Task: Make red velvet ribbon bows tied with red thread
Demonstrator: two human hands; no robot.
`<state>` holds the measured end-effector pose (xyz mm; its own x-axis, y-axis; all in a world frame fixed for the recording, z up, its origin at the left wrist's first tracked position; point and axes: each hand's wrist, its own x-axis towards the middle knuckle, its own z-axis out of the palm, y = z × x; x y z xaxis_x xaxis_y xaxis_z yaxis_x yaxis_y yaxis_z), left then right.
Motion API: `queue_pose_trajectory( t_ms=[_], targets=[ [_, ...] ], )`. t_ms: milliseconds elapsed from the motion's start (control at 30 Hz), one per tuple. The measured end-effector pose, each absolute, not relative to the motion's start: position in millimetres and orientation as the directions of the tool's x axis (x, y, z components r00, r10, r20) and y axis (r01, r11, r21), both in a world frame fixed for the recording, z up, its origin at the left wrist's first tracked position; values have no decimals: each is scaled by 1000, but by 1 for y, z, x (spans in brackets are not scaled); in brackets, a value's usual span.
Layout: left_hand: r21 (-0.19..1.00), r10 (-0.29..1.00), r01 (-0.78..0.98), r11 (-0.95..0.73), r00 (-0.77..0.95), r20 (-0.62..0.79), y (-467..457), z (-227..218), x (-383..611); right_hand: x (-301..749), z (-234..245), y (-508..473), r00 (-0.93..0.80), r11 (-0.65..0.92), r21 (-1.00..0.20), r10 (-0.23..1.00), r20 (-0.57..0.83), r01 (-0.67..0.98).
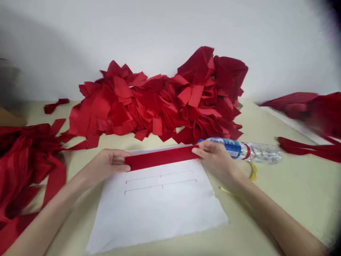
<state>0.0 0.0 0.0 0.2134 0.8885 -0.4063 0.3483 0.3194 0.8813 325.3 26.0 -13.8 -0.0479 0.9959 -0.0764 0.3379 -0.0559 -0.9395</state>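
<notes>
A flat red velvet ribbon strip (161, 157) is stretched between my two hands, over the upper part of a white paper sheet (160, 220). My left hand (113, 163) pinches its left end between thumb and fingers. At the other end, slightly higher in view, my right hand (213, 153) pinches the ribbon the same way. Below the ribbon, two drawn lines with end ticks and a middle tick show on the paper. A clear plastic bottle (262, 153) with a blue label lies on its side just beyond my right hand, partly hidden by it.
A big heap of folded red ribbon pieces (160, 103) lies along the white wall. Long red strips (26, 163) pile up at the left, and more red fabric (314, 106) lies at the right. A small red bow (55, 106) and a yellow string (253, 171) rest on the table.
</notes>
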Motion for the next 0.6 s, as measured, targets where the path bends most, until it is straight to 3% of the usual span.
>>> queue_pose_trajectory(
  t_ms=[333,600],
  targets=[
    [873,900,354,336,152,-408,-2,0,-1,319,3,20,-33,-25,-969,999,-35,245],
    [861,916,400,313,113,-385,-4,0,-3,316,8,12,-61,-127,-991,990,-130,51]
  ],
)
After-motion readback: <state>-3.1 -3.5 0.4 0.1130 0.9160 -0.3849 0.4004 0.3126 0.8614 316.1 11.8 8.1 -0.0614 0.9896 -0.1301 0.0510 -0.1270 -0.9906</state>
